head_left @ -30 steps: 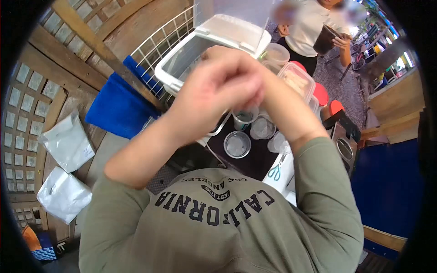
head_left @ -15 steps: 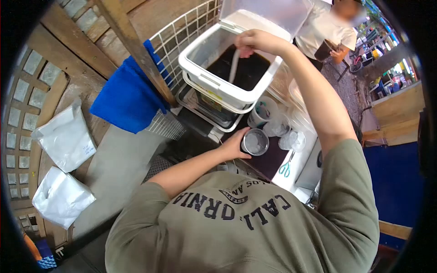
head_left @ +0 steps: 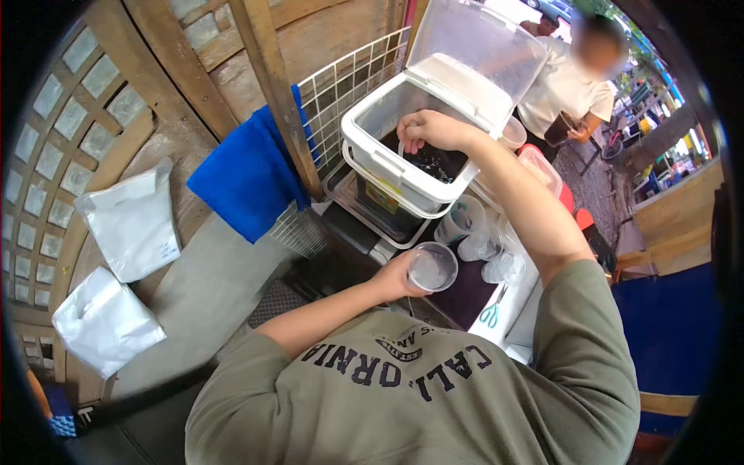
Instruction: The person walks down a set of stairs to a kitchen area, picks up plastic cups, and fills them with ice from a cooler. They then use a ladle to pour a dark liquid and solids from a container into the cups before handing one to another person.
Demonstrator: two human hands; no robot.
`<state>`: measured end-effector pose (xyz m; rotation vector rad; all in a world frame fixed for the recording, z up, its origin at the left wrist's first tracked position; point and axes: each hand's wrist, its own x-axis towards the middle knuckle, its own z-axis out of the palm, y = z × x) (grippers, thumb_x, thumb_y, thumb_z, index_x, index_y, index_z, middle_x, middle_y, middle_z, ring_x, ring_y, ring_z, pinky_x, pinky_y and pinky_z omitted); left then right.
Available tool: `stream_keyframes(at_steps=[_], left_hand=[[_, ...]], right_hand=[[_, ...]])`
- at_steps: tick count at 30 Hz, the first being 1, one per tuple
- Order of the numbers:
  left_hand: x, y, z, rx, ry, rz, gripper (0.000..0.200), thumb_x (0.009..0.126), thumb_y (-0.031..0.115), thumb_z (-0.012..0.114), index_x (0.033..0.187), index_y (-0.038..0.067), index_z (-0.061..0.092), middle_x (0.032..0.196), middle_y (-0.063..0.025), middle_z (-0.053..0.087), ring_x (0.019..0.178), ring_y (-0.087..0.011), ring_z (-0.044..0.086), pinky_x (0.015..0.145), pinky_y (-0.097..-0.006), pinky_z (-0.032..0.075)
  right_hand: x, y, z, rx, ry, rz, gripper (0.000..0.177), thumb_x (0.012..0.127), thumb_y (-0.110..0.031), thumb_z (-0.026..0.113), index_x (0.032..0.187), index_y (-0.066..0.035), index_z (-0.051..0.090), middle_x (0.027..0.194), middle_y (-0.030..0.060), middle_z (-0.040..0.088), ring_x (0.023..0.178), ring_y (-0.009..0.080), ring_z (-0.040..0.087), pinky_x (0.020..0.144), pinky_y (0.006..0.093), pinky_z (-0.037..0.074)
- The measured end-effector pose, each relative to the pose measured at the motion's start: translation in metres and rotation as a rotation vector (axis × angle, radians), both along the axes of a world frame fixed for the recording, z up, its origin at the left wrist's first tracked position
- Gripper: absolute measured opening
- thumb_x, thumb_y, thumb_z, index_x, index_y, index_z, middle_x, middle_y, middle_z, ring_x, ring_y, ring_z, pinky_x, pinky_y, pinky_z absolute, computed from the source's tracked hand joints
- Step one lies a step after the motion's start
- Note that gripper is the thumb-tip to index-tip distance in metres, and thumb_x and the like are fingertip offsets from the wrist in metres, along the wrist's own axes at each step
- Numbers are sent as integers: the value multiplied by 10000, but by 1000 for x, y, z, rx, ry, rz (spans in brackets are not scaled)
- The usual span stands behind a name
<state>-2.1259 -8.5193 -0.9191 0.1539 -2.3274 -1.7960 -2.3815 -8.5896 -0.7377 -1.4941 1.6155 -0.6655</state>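
My left hand (head_left: 401,274) is wrapped round a clear plastic cup (head_left: 433,267) with ice-like pieces in it. Above it, my right hand (head_left: 424,132) reaches into a white-rimmed tub (head_left: 364,159) of dark liquid (head_left: 434,163). Its fingers are pinched round a pale handle (head_left: 401,149), mostly hidden by the tub wall and the hand; its lower end is out of sight. The tub's clear lid (head_left: 480,46) stands raised behind it.
Several clear cups (head_left: 502,267) and green-handled scissors (head_left: 489,314) lie right of the held cup. A wire rack (head_left: 353,74) with a blue cloth (head_left: 246,174) is at left. A person (head_left: 566,85) holding a dark drink stands beyond the tub.
The view has shifted, so the tub appears further right and lower. My right hand is lower at the tub, and the handle shows less. The held cup's mouth is turned more toward the camera.
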Motion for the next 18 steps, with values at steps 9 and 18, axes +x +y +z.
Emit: stream_keyframes(at_steps=[9,18], left_hand=[[60,-73,120,285,232,342,679,666,74,786,1257,67,451,1151,-48,552,1085,-159,516,955,-320,410],[22,-130,185,184,321,493,561,713,60,774,1191,25,483,1060,-77,616,967,-157,599,852,-313,486]], right_hand=[[-12,63,59,-185,-196,-337,179,902,-168,471,895,-15,564,776,114,647,712,156,627,697,247,493],[-16,96,131,-377,-131,-437,213,915,-206,481,893,-10,560,742,121,639,663,155,615,644,252,487]])
